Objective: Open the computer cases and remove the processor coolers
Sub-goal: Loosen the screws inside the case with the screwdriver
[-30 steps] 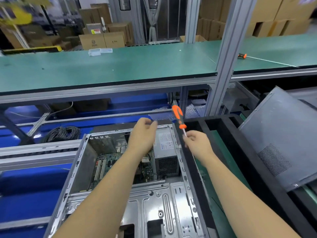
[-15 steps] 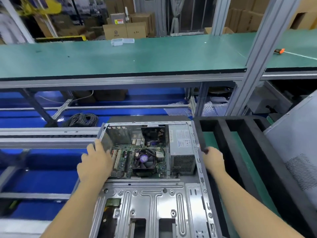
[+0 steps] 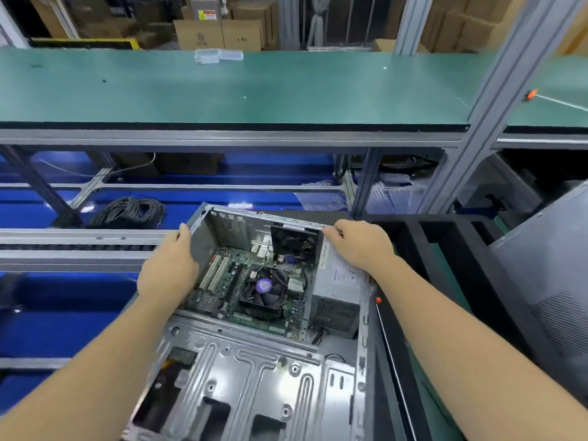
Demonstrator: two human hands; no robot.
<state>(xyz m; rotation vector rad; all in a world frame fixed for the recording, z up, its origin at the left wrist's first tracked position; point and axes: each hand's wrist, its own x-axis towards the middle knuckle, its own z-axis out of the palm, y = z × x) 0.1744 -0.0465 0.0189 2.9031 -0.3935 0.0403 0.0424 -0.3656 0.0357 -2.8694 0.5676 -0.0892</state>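
Note:
An open grey computer case lies on its side below me, turned slightly clockwise. Inside it the black processor cooler with a purple hub sits on the green motherboard, beside the grey power supply. My left hand grips the case's left wall near its far corner. My right hand grips the far top edge of the case above the power supply. An orange-handled screwdriver lies just right of the case, mostly hidden behind my right forearm.
A removed grey side panel leans at the right. A black foam frame borders the case's right side. A coil of black cable lies on the blue conveyor. A green workbench with aluminium posts runs across behind.
The screwdriver has left my right hand and now lies beside the case. Both hands moved to the case's far end, and the case has turned and shifted.

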